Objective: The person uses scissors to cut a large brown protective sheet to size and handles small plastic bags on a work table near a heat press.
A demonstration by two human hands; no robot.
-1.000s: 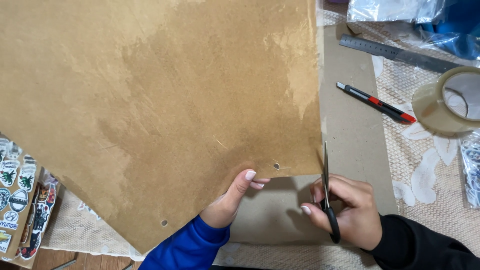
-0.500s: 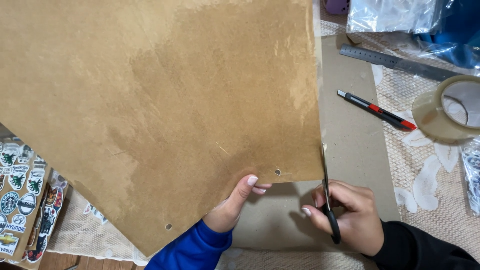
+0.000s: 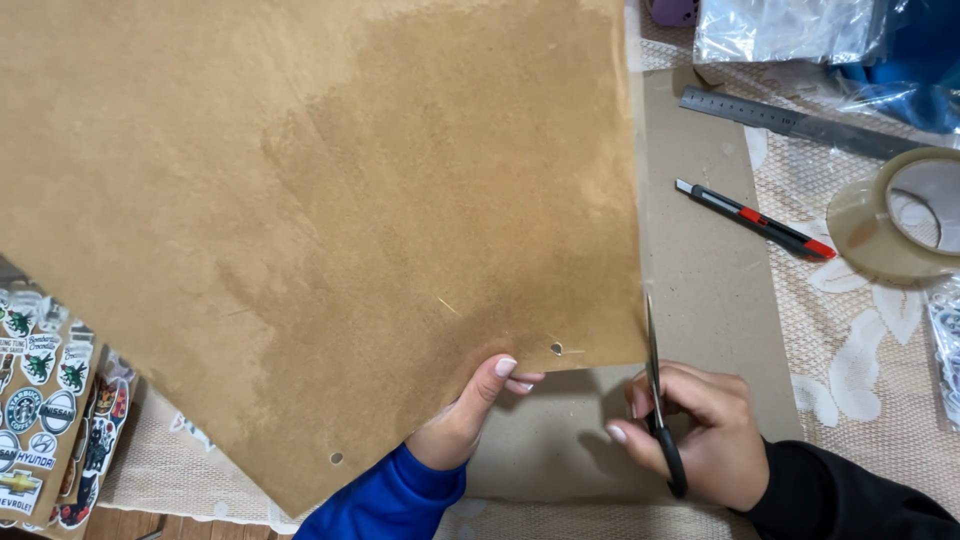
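A large brown cardboard sheet (image 3: 330, 210) fills most of the view, tilted, with small holes along its near edge. My left hand (image 3: 470, 410) pinches that near edge from below, thumb on top. My right hand (image 3: 695, 430) grips black-handled scissors (image 3: 655, 400), whose blades point away from me along the sheet's right edge, right at its near right corner. A grey board (image 3: 710, 280) lies flat under both.
A black and red utility knife (image 3: 755, 218) and a metal ruler (image 3: 800, 122) lie to the right on a lace tablecloth (image 3: 880, 370). A tape roll (image 3: 905, 215) sits at the right edge, clear plastic bags (image 3: 790, 30) at top right, sticker sheets (image 3: 40, 410) at lower left.
The brown sheet has shifted slightly, and the scissors' blades have crept a little along its right edge. Both hands keep the same grips.
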